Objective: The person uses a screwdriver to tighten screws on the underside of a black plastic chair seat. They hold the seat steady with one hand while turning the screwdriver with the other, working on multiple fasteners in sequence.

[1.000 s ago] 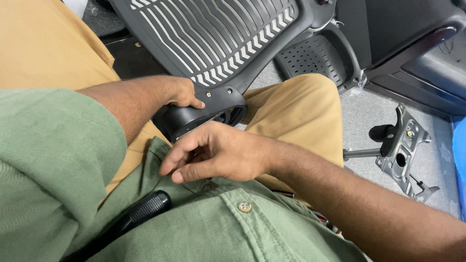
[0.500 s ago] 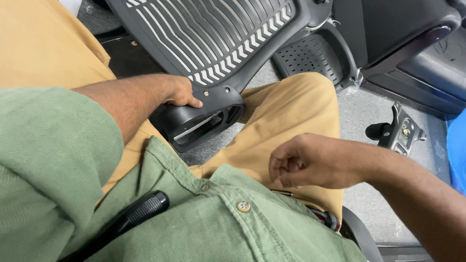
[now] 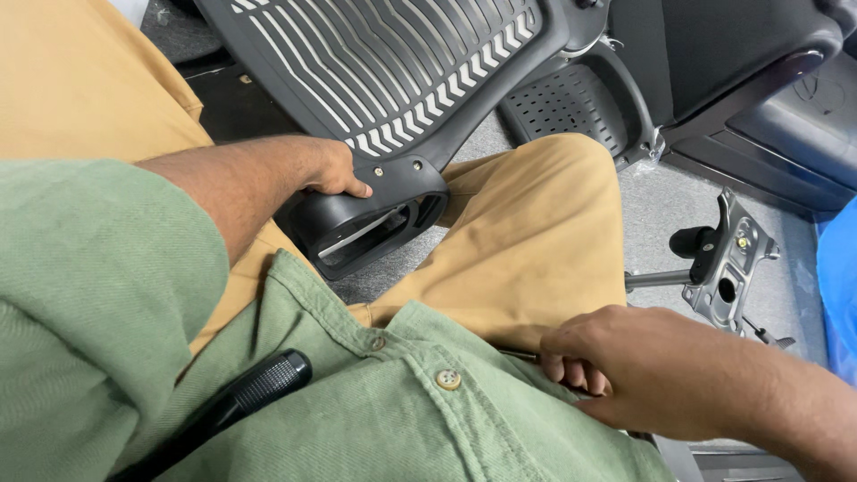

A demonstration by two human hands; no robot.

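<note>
Hands sit apart: the left hand (image 3: 335, 170), at centre left of the frame, grips the lower bracket of the black chair back (image 3: 393, 62), which spans the upper middle. The right hand (image 3: 625, 366), at lower right, is curled shut around a thin metal rod (image 3: 518, 354) by the tan trousers (image 3: 536, 241).

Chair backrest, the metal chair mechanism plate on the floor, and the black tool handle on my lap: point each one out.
Chair backrest (image 3: 393, 67), head view, on the slotted black mesh panel.
Metal chair mechanism plate (image 3: 728, 268), head view, on its grey flat face.
Black tool handle (image 3: 259, 388), head view, on the knurled grip end.
</note>
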